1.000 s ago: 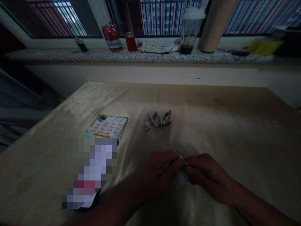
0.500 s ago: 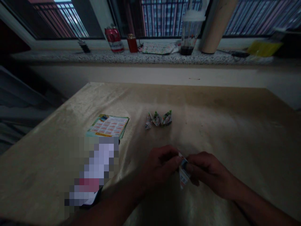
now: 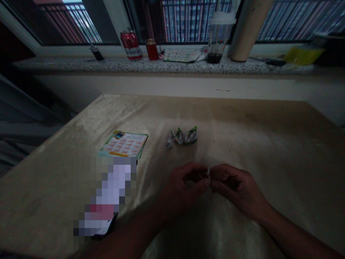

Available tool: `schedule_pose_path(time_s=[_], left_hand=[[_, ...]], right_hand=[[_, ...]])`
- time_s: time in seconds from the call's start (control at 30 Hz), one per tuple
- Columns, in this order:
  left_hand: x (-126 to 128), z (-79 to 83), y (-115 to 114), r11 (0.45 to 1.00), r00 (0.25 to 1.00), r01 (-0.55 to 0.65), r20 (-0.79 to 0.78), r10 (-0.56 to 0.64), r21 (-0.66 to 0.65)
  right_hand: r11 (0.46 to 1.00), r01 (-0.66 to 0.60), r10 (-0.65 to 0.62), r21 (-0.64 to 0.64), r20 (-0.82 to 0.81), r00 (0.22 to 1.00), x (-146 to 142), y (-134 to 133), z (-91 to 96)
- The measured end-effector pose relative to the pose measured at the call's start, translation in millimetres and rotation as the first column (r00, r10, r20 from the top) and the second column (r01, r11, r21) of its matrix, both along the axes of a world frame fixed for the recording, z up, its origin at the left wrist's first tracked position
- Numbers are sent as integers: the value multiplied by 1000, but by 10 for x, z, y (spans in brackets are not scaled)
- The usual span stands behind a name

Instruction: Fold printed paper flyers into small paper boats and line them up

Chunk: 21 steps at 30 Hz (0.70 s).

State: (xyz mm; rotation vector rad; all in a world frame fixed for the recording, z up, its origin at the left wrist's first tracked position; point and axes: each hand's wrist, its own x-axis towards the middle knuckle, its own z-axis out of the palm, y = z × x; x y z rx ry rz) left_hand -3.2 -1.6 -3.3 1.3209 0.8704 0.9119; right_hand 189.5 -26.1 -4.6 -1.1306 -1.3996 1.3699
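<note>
Between my two hands, over the near part of the table, is a small piece of folded paper (image 3: 208,173), seen almost edge-on as a thin pale strip. My left hand (image 3: 188,183) pinches it from the left with thumb and fingers. From the right, my right hand (image 3: 233,185) pinches the same paper, its thumb close to the left thumb. Most of the paper is hidden by the fingers. Beyond the hands, three small folded paper shapes (image 3: 179,136), printed and partly green, stand side by side on the table.
A stack of printed leaflets (image 3: 125,144) lies on the table (image 3: 256,136) at left, with a blurred-out phone-like object (image 3: 110,194) nearer me. On the windowsill (image 3: 107,66) stand a red can (image 3: 132,45), a red jar (image 3: 152,49), a lidded cup (image 3: 217,39) and a brown tube (image 3: 246,32).
The folded paper has turned from showing its printed triangular face to nearly edge-on. My right hand has shifted slightly up, and both hands' fingertips now meet at the paper.
</note>
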Motion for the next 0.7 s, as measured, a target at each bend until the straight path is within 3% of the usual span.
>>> schedule_pose_path(time_s=[0.1, 0.23, 0.4, 0.57, 0.7], left_hand=[[-9, 35, 19, 999, 1000, -21, -11, 21, 42], [-11, 38, 47, 1000, 1000, -5, 19, 5, -11], [-5, 24, 48, 1000, 999, -19, 44, 19, 5], [-20, 4, 40, 997, 999, -34, 3, 34, 73], [-1, -16, 23, 977, 997, -51, -47, 62, 208]], right_hand=[[999, -16, 14, 40, 62, 998, 12, -1, 8], [998, -27, 20, 49, 145, 989, 26, 5, 10], [997, -29, 20, 69, 131, 991, 33, 12, 19], [996, -57, 50, 69, 107, 993, 32, 20, 37], [983, -38, 9, 182, 158, 987, 35, -2, 21]])
